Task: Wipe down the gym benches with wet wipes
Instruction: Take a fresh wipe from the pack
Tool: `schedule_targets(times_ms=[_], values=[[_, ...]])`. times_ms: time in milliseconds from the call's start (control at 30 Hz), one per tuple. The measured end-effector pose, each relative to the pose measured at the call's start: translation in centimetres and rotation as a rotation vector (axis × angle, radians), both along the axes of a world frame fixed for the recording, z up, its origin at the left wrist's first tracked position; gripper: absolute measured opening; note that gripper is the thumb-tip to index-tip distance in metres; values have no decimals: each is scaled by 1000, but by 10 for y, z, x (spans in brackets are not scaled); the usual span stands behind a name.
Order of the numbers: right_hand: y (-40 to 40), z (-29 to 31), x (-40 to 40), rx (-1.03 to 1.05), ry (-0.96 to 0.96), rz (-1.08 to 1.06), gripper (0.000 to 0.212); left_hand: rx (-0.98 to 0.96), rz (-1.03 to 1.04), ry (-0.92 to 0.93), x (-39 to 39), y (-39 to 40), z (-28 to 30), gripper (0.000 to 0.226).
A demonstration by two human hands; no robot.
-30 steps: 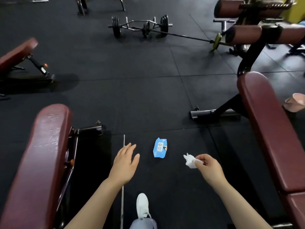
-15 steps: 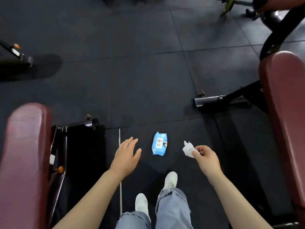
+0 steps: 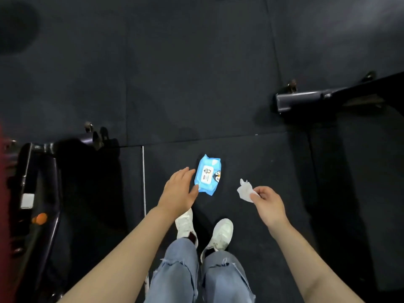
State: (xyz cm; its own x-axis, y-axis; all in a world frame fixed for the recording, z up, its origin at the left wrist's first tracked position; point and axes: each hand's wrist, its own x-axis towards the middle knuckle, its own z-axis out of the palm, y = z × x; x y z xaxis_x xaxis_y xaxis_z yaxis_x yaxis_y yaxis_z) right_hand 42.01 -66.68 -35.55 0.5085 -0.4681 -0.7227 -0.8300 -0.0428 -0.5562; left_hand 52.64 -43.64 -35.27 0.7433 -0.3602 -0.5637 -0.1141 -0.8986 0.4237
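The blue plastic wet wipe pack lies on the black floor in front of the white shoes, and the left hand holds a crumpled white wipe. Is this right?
Not fully. The head view shows the crumpled white wipe pinched in the right hand. The left hand is open and reaches toward the blue plastic wet wipe pack, which lies on the black floor in front of the white shoes.

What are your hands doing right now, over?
Left hand open, reaching at the blue wipe pack on the floor. Right hand pinching a white wipe. Nothing in the way.

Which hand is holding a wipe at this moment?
The right hand pinches the crumpled white wipe; the left hand is open, reaching the blue wipes pack.
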Motion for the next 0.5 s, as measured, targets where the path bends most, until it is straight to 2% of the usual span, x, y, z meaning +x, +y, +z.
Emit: schedule_targets(times_ms=[200, 333, 500], values=[[-5, -132, 25, 35, 5, -69, 4, 33, -47, 104, 22, -27, -139, 53], [-10, -205, 33, 47, 0, -104, 9, 68, 86, 250, 29, -37, -235, 51], [-18, -267, 27, 86, -41, -138, 2, 154, 236, 360, 37, -57, -332, 50]])
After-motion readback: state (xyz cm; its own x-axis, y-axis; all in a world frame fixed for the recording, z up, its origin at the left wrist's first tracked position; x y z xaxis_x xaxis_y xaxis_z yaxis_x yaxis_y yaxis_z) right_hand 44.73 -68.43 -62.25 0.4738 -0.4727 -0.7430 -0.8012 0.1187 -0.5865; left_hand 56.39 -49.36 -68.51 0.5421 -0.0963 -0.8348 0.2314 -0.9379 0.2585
